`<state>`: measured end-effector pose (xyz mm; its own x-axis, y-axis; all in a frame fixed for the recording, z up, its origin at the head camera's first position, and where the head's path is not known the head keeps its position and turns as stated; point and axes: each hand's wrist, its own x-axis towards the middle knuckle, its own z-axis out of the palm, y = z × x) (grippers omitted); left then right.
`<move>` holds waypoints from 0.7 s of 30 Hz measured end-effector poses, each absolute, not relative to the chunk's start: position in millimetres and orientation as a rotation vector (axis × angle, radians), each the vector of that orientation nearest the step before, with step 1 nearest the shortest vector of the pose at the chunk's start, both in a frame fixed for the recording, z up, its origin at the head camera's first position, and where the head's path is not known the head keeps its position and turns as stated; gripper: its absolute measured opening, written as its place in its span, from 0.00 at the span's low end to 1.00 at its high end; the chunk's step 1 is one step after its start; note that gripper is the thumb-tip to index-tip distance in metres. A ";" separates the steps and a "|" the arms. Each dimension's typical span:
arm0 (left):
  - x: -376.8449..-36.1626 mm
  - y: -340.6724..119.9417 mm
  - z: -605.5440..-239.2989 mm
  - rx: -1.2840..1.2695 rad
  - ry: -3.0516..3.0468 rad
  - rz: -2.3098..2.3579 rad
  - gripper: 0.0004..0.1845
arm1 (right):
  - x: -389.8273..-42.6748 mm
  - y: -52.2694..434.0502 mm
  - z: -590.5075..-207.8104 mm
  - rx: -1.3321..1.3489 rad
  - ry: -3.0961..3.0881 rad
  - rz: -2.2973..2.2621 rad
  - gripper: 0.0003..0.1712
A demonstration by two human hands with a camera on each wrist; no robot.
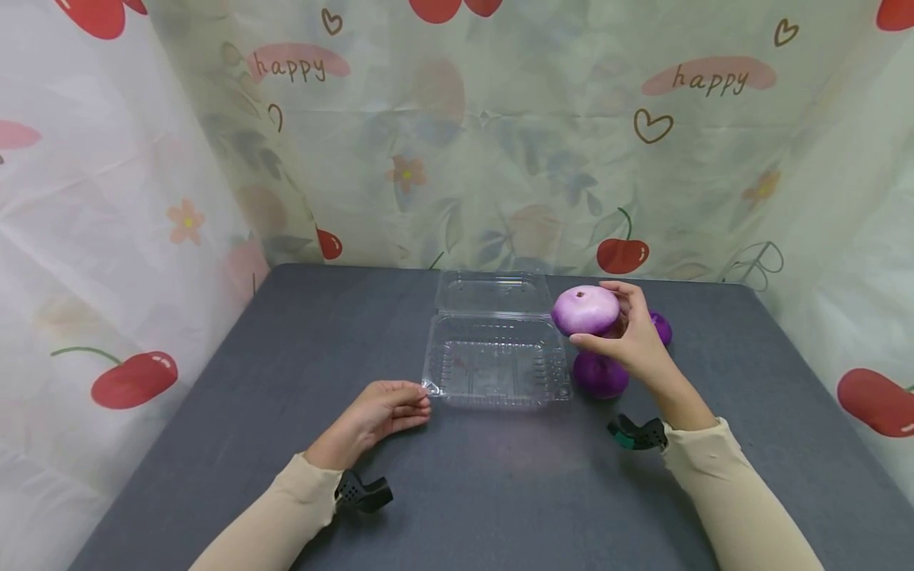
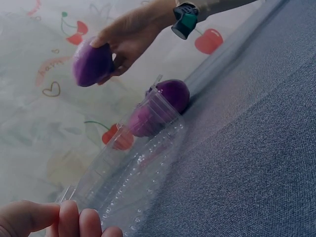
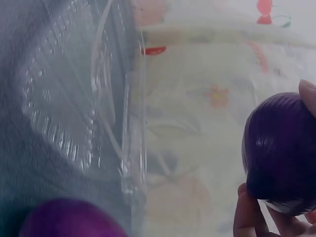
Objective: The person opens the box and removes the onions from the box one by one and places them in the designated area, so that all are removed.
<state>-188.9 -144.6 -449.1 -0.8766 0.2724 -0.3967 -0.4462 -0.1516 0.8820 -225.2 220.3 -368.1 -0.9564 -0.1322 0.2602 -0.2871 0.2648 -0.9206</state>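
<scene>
The onion (image 1: pixel 585 309), purple with a pale top, is held in the air by the right hand (image 1: pixel 631 337), its fingers and thumb curled round the sides so that the top faces up; it is carried just to the right of the open clear plastic box (image 1: pixel 494 361), above the box's rim. Two more purple onions (image 1: pixel 601 374) are left on the counter (image 1: pixel 286 357) beside the box, one near its front right corner and one (image 1: pixel 660 327) partly hidden behind the hand. The left hand (image 1: pixel 378 412) is laid on the counter with relaxed fingers touching the box's front left corner, apparently to steady it. The counter is covered in dark grey cloth, and pale curtains (image 1: pixel 457 135) printed with cherries, hearts and "happy" are hung on three sides.
</scene>
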 end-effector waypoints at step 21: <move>-188.3 -144.3 -447.5 -0.201 1.683 2.055 0.04 | -217.4 268.8 -381.5 0.369 -2.361 1.752 0.51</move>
